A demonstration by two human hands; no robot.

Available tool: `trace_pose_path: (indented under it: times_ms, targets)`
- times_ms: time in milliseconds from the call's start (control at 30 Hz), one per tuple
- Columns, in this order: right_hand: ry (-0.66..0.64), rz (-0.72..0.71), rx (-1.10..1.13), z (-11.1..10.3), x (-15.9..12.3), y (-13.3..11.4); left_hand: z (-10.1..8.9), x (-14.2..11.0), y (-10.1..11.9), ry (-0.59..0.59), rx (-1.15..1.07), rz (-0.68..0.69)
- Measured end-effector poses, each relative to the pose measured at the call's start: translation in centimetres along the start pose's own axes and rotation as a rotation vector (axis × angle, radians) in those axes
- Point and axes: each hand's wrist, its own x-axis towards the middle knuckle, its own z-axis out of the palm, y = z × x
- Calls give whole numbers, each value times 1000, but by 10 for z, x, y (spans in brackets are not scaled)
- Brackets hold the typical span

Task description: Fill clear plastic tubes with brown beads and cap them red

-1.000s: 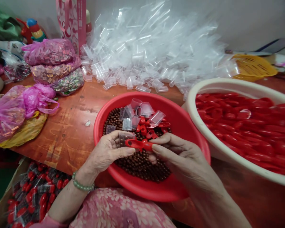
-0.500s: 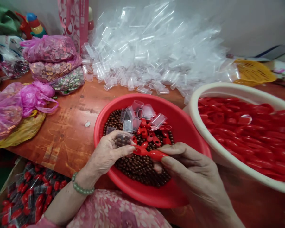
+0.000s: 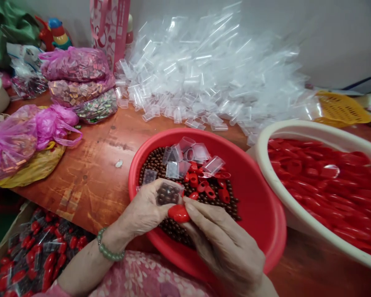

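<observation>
Over the red basin [image 3: 280,231], my left hand [image 3: 144,208] is closed round a clear flat plastic tube [image 3: 170,193] with brown beads showing in it. A glossy red plastic cap [image 3: 178,213] sits between my left thumb and the fingers of my right hand [image 3: 227,243], which pinch it at its right side. The cap lies just below the tube's near end; whether the two are joined I cannot tell. Below my hands, loose brown beads [image 3: 235,208] fill part of the basin, with several clear tubes [image 3: 200,152] and small red pieces [image 3: 202,187] on them.
At right stands a white tub [image 3: 262,142] of red plastic pieces. A large heap of clear tubes [image 3: 204,78] lies at the back, beside a yellow basket [image 3: 343,108]. Pink bags [image 3: 76,66] are at left. Lower left, a box holds red-capped tubes [image 3: 40,251].
My right hand has moved left, close against my left hand. The red piece, earlier stretched between both hands, now shows as a short rounded shape. The view has shifted slightly left.
</observation>
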Motion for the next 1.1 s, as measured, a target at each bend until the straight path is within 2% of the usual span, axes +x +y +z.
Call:
trace_pose_path:
  times_ms: [100, 167, 233, 333, 367, 433, 667, 867, 1100]
  targets:
    - [-31, -33, 81, -5, 4, 0, 0, -2, 2, -42, 14, 0]
    - [-41, 5, 198, -9, 7, 1, -1, -3, 3, -94, 16, 5]
    - [-7, 167, 328, -13, 11, 3, -2, -4, 3, -142, 1, -2]
    - [110, 495, 406, -15, 17, 8, -3, -4, 2, -153, -5, 7]
    - [130, 566, 405, -15, 20, 10, -3, -4, 2, -151, 11, 16]
    - [108, 621, 400, -14, 26, 14, -4, -4, 1, -160, 60, 39]
    - [-42, 392, 350, -8, 33, 20, -5, -5, -4, -160, 187, 117]
    - [-52, 325, 314, -5, 31, 18, -5, -5, -8, -174, 281, 208]
    - [-36, 344, 292, 0, 28, 17, -6, -7, -7, -181, 280, 205]
